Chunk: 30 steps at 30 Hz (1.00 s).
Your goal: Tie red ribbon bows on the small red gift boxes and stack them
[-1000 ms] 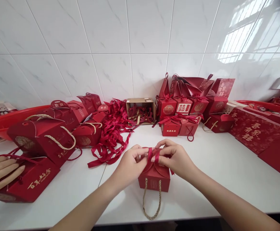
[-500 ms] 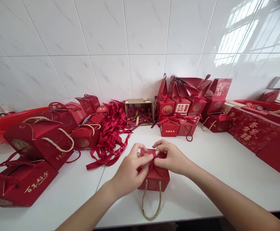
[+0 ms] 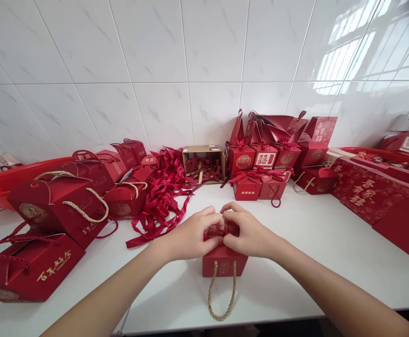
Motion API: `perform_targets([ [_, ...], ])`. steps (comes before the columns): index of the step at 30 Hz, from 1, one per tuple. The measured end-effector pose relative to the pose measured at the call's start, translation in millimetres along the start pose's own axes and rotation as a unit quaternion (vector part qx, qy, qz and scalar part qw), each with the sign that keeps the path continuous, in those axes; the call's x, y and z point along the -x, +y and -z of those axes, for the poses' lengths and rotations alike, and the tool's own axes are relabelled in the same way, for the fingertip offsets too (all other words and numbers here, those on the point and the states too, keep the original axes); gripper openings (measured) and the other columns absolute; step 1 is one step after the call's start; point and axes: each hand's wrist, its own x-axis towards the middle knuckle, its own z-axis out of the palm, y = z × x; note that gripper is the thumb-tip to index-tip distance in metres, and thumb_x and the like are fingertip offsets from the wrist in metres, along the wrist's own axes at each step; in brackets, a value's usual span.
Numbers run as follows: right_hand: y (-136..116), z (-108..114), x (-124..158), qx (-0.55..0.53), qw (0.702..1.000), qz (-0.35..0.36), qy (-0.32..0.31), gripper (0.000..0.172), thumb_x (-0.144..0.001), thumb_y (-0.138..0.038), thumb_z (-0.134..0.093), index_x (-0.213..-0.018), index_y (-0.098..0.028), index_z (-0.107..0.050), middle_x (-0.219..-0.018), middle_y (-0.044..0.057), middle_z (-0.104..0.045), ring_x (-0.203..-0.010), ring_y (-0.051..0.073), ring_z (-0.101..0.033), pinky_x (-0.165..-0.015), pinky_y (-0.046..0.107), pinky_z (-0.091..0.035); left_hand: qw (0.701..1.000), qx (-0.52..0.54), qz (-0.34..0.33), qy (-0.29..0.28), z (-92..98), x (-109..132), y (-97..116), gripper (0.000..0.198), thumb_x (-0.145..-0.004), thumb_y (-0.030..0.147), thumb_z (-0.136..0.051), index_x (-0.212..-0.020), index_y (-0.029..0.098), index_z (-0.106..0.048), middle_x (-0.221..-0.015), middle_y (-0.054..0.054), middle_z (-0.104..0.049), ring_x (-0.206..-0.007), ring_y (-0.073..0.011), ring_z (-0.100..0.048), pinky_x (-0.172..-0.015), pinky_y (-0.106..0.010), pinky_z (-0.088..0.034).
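Evidently, the left hand (image 3: 193,234) and right hand (image 3: 251,231) pinch the ribbon (image 3: 224,232) atop the rope-handled gift box (image 3: 224,267), in front of the cardboard box (image 3: 200,149); pulling evenly should keep it centred.

Low in the centre of the frame — left hand (image 3: 190,234) and right hand (image 3: 251,231) side by side over a small red box (image 3: 225,267), fingers (image 3: 212,220) curled in at its top! Ribbons (image 3: 162,201) sprawl left of centre on the white tabletop (image 3: 169,299) — stacked boxes (image 3: 266,159) rise right of centre.
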Motion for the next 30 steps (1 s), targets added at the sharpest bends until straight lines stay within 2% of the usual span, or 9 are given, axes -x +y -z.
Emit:
perform_targets([
  [4, 6.5, -1.1, 2.6, 0.021, 0.999, -0.005, 0.034, 0.013, -0.068, -0.010, -0.052, -0.064, -0.019, -0.042, -0.101, 0.006, -0.050, -0.075, 0.015, -0.054, -0.069, 0.031, -0.046, 0.998, -0.043, 0.027, 0.029, -0.6, 4.2, -1.1, 0.009, -0.083, 0.023, -0.051, -0.075, 0.020, -0.050, -0.082, 0.001, -0.048, -0.068, -0.0126, -0.048, -0.061, -0.024, -0.039],
  [7, 14.2, 1.2, 6.7, 0.027, 0.998, -0.019, 0.054, 0.013, -0.068, -0.011, -0.052, -0.065, -0.019, -0.043, -0.104, 0.007, -0.051, -0.075, 0.015, -0.055, -0.070, 0.031, -0.044, 0.994, -0.053, 0.055, 0.074, 0.3, 8.7, -8.8, 0.013, -0.081, 0.021, -0.052, -0.070, 0.019, -0.045, -0.078, 0.002, -0.047, -0.069, -0.0129, -0.046, -0.062, -0.025, -0.036],
  [12, 22.3, 3.5, 10.8, 0.023, 0.997, -0.027, 0.063, 0.011, -0.069, -0.012, -0.053, -0.065, -0.019, -0.045, -0.103, 0.006, -0.052, -0.089, 0.019, -0.056, -0.076, 0.033, -0.044, 0.989, -0.027, 0.110, 0.092, -0.2, 14.7, -22.3, 0.019, -0.077, 0.020, -0.052, -0.063, 0.020, -0.039, -0.071, 0.003, -0.045, -0.064, -0.0127, -0.042, -0.061, -0.026, -0.033],
  [14, 21.7, 2.8, 11.3, 0.023, 0.997, -0.019, 0.069, 0.012, -0.068, -0.010, -0.052, -0.066, -0.019, -0.045, -0.103, 0.006, -0.052, -0.092, 0.020, -0.056, -0.077, 0.033, -0.044, 0.991, 0.002, 0.096, 0.097, -0.9, 15.5, -23.7, 0.019, -0.077, 0.020, -0.054, -0.064, 0.020, -0.040, -0.079, 0.001, -0.048, -0.070, -0.0134, -0.046, -0.066, -0.026, -0.036],
  [18, 20.5, 2.6, 13.6, 0.034, 0.996, -0.002, 0.077, 0.010, -0.071, -0.012, -0.051, -0.069, -0.020, -0.045, -0.104, 0.007, -0.053, -0.098, 0.022, -0.057, -0.080, 0.034, -0.045, 0.992, 0.098, 0.042, 0.070, -1.6, 15.1, -21.8, 0.020, -0.082, 0.025, -0.055, -0.067, 0.019, -0.042, -0.113, -0.003, -0.054, -0.103, -0.0182, -0.051, -0.086, -0.029, -0.038],
  [21, 23.5, 2.9, 16.1, 0.046, 0.996, 0.003, 0.075, 0.011, -0.073, -0.015, -0.052, -0.067, -0.020, -0.044, -0.107, 0.009, -0.053, -0.102, 0.024, -0.057, -0.079, 0.036, -0.046, 0.990, 0.130, 0.031, 0.053, -2.5, 14.4, -21.7, 0.026, -0.088, 0.029, -0.050, -0.066, 0.019, -0.039, -0.115, -0.004, -0.057, -0.103, -0.0176, -0.054, -0.088, -0.029, -0.040],
  [25, 28.3, 0.2, 19.7, 0.083, 0.991, 0.028, 0.102, 0.018, -0.071, -0.016, -0.057, -0.062, -0.019, -0.042, -0.113, 0.011, -0.053, -0.110, 0.027, -0.052, -0.084, 0.040, -0.046, 0.995, 0.050, 0.012, 0.084, -2.4, 13.6, -25.4, 0.031, -0.092, 0.031, -0.044, -0.064, 0.019, -0.045, -0.101, -0.004, -0.060, -0.093, -0.0159, -0.056, -0.087, -0.028, -0.041],
  [30, 28.5, -3.4, 26.3, 0.161, 0.972, 0.061, 0.161, 0.017, -0.067, -0.011, -0.057, -0.058, -0.019, -0.046, -0.128, 0.010, -0.048, -0.121, 0.032, -0.039, -0.093, 0.049, -0.042, 0.994, -0.075, -0.002, 0.074, 3.2, 13.7, -30.8, 0.030, -0.094, 0.031, -0.039, -0.072, 0.018, -0.055, -0.095, -0.004, -0.056, -0.080, -0.0147, -0.055, -0.074, -0.027, -0.044],
])
